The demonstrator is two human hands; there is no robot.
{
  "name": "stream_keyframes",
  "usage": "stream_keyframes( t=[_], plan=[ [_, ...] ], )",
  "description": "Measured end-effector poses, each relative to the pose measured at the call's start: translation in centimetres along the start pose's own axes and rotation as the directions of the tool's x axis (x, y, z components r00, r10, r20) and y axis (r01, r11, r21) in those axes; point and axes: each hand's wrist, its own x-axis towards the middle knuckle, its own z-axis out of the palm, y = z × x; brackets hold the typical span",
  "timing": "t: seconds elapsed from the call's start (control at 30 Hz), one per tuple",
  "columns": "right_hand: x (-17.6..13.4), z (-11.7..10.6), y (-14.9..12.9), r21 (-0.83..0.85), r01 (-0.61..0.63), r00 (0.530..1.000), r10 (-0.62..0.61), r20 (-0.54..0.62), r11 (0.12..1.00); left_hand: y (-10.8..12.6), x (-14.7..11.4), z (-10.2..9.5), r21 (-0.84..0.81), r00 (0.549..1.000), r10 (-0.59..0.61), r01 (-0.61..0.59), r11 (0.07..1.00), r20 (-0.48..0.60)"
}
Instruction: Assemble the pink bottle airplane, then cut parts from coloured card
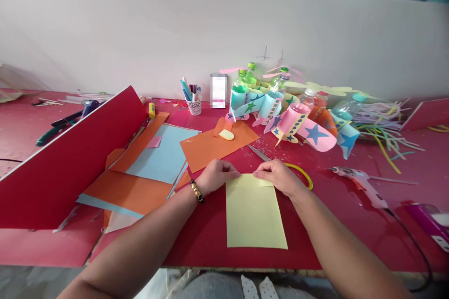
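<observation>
A sheet of pale yellow paper (256,217) lies on the red table in front of me, its far edge folded over in a narrow strip. My left hand (218,175) pinches the far left corner between thumb and fingers. At the far right corner, my right hand (277,175) grips the same fold. Just beyond my right hand are scissors (299,172) with yellow handles, partly covered by that hand. An orange sheet (210,147) lies beyond my left hand, with a small cream paper piece (226,135) on it.
Blue card (157,159) and orange sheets are piled at left beside a leaning red board (80,159). Paper-decorated bottle planes (298,117) stand at the back right. A glue gun (361,184) with its cord lies right. A pen cup (194,105) stands by the white partition (140,32).
</observation>
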Motion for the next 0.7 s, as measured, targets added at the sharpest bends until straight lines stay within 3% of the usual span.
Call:
stream_keyframes(
  t=[0.2, 0.57, 0.7],
  plan=[
    [0.1, -1.2, 0.4, 0.037, -0.024, 0.999, 0.025, -0.030, 0.999, 0.2, 0.1, -1.1, -0.134, 0.996, -0.061, 0.069, 0.989, 0.065],
    [0.2, -2.9, -0.1, 0.036, 0.007, 0.998, -0.004, -0.064, 0.999, 0.2, 0.2, -2.1, -0.044, 0.998, -0.023, 0.025, 0.999, 0.053],
    [0.2, -3.0, 0.1, 0.038, 0.019, 0.998, -0.016, -0.066, 0.999, -0.1, 0.3, -1.8, -0.089, 0.998, -0.027, 0.032, 0.995, 0.055]
  ],
)
